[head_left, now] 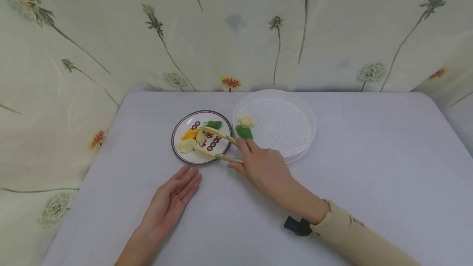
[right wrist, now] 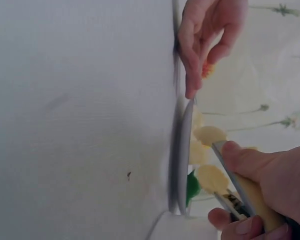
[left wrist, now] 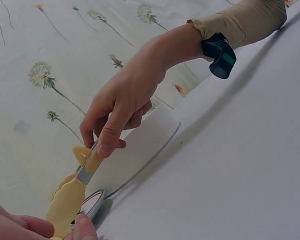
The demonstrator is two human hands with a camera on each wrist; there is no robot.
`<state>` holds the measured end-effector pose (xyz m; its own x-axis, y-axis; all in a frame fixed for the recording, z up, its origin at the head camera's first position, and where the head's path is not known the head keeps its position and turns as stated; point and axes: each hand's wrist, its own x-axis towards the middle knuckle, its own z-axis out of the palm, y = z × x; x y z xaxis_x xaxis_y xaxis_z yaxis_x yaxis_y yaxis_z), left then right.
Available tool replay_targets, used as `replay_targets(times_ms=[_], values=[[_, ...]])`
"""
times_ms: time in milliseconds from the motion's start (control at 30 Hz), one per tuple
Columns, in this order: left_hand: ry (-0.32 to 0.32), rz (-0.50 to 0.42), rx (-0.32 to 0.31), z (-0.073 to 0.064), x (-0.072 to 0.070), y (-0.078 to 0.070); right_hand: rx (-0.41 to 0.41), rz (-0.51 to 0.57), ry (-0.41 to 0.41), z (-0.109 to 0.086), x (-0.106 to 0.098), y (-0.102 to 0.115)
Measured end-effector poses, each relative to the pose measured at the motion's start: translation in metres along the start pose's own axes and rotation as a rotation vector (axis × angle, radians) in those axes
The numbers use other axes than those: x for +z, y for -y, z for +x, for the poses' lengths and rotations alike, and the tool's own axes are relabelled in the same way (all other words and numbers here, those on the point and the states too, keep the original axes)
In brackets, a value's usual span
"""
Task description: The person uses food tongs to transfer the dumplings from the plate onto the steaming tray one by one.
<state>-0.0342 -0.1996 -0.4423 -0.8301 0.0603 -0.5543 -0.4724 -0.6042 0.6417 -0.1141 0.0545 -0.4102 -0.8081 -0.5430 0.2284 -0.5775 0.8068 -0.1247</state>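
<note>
The right hand (head_left: 264,171) gripped metal tongs with scalloped yellow tips (head_left: 216,133), long axis directed leftward; the spread tips straddled a small, rounded beige dumpling-like piece (head_left: 200,138) on a glossy, round, dark-rimmed white plate (head_left: 196,160). The left hand (head_left: 170,204), empty, fingers extended, lay just beside the plate's near rim. A round, white, perforated tray (head_left: 286,118) stood right.

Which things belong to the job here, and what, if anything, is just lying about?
Likely the job:
tongs, in the right hand
dumplings, on the plate and in the basket

Just surroundings:
table
floral backdrop
wrist camera, worn
</note>
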Motion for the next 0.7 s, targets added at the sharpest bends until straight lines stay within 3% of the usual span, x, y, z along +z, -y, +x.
replay_targets(times_ms=[233,700], values=[[0.006,-0.006,0.006,0.0012,-0.0010,0.0004,-0.029,-0.024,-0.031,0.0044,0.0020,-0.0018],[-0.001,-0.011,0.014,0.0012,-0.0009,0.0011,-0.001,0.006,0.019,0.0041,-0.0019,0.0007]])
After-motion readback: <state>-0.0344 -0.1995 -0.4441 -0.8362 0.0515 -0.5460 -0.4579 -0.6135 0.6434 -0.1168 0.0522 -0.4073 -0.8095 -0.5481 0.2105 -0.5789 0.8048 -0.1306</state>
